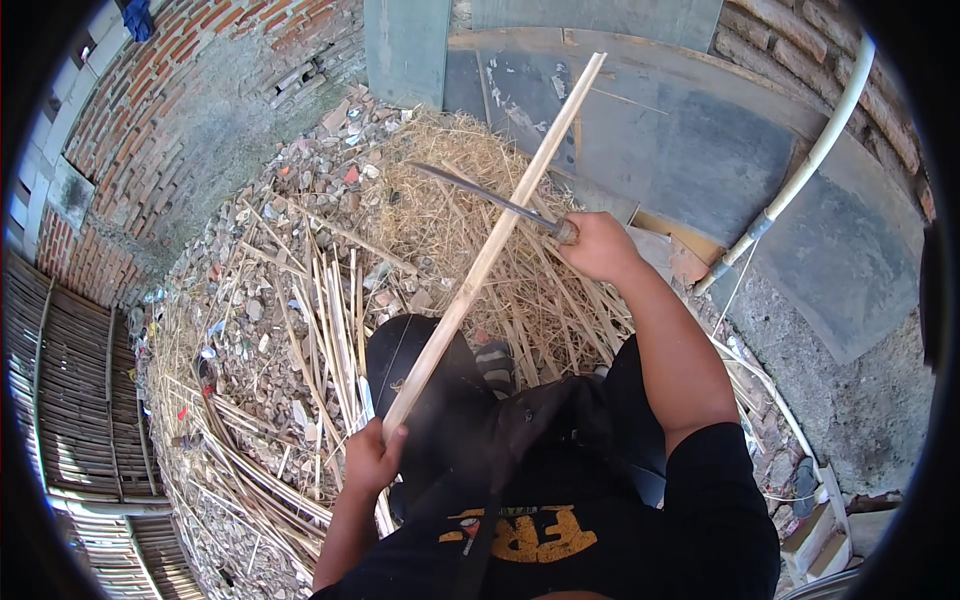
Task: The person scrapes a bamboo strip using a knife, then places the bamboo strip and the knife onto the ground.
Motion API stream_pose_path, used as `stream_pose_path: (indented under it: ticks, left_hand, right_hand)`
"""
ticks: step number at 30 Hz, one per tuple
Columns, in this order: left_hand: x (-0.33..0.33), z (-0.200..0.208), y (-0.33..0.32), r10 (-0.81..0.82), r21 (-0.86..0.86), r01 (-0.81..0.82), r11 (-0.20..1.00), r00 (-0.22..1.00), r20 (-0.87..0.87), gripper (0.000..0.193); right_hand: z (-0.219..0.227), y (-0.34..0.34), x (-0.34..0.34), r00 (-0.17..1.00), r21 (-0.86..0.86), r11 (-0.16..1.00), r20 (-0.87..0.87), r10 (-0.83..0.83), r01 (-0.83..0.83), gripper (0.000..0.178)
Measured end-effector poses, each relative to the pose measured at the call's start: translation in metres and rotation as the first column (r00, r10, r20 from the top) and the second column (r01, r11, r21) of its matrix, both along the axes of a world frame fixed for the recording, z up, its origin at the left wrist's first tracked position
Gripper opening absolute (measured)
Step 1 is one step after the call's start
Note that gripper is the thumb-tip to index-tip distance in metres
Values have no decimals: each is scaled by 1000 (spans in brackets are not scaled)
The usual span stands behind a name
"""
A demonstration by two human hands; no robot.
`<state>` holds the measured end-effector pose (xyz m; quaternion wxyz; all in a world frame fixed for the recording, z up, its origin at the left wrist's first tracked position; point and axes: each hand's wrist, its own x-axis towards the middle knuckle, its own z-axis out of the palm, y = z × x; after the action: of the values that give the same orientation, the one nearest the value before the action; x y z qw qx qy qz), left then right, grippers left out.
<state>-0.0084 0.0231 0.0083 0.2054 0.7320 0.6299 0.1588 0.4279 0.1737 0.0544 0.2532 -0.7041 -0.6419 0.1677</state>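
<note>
A long, pale split bamboo strip point(466, 288) slants up and away to the right in front of me. My left hand point(371, 458) is closed around its near end, beside my left knee. In my right hand point(598, 246) is the handle of a long-bladed knife point(466, 184), whose dark, narrow blade points to the left. The blade crosses the strip beyond its middle; whether it cuts into the wood I cannot tell. The strip's far end sticks out past the knife, toward the grey panels.
Split bamboo strips point(262, 460) lie in a heap at my left, and more point(335, 310) lean near my left knee. Straw-like shavings point(440, 150) cover rubble ahead. Grey panels point(700, 150) and a pale pipe point(812, 165) stand at right, a brick wall point(170, 120) at left.
</note>
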Motion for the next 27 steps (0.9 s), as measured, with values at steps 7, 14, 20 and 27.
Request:
stream_pose_path:
  ticks: [7, 14, 20, 27]
  left_hand:
    - [10, 2, -6, 37, 51, -32, 998, 994, -101, 53]
    - [13, 0, -4, 58, 56, -52, 997, 993, -99, 45]
    - [9, 2, -5, 39, 20, -37, 999, 995, -96, 46]
    - [10, 2, -3, 20, 32, -16, 999, 995, -102, 46]
  right_hand:
    - [19, -30, -40, 914, -121, 944, 240, 328, -307, 21]
    - [-2, -3, 0, 993, -69, 993, 51, 104, -100, 33]
    - [4, -12, -10, 989, -56, 996, 121, 82, -75, 37]
    - [5, -14, -13, 981, -95, 991, 159, 112, -98, 36]
